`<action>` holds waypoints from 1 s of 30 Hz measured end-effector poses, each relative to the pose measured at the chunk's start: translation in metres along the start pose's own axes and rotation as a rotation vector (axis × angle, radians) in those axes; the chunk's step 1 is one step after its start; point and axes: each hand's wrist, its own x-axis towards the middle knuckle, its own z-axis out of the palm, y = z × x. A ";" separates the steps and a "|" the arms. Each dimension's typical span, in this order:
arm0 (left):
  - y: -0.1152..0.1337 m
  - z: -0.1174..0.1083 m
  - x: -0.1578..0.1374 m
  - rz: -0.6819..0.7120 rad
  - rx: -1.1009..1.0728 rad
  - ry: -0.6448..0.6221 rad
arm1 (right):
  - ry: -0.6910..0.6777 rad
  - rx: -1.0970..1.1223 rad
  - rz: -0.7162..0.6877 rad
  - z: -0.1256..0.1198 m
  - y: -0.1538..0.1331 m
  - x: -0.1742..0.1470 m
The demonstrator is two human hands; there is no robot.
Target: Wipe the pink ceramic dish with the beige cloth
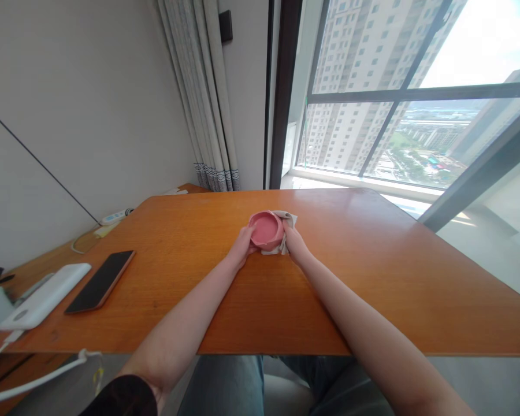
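Note:
A small round pink bowl (266, 229) is held up over the middle of the wooden table, its inside tilted toward me. My left hand (242, 245) grips the bowl's left side, thumb at the rim. On the right, my right hand (294, 241) is closed on a pale cloth (288, 218) that it presses against the bowl's side. The cloth hangs behind and below the bowl. The fingers of my right hand are partly hidden behind the cloth and bowl.
The wooden table (177, 231) spreads around my arms. At the left lie a black-screened phone (100, 281) and a white power bank (47, 294) with a white cable (39, 381). A power strip (115, 216) rests farther back. Beyond the table are a curtain (208, 104) and a large window.

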 end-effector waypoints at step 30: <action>0.004 0.004 -0.002 0.240 0.040 0.088 | -0.102 0.047 0.146 0.008 0.003 -0.002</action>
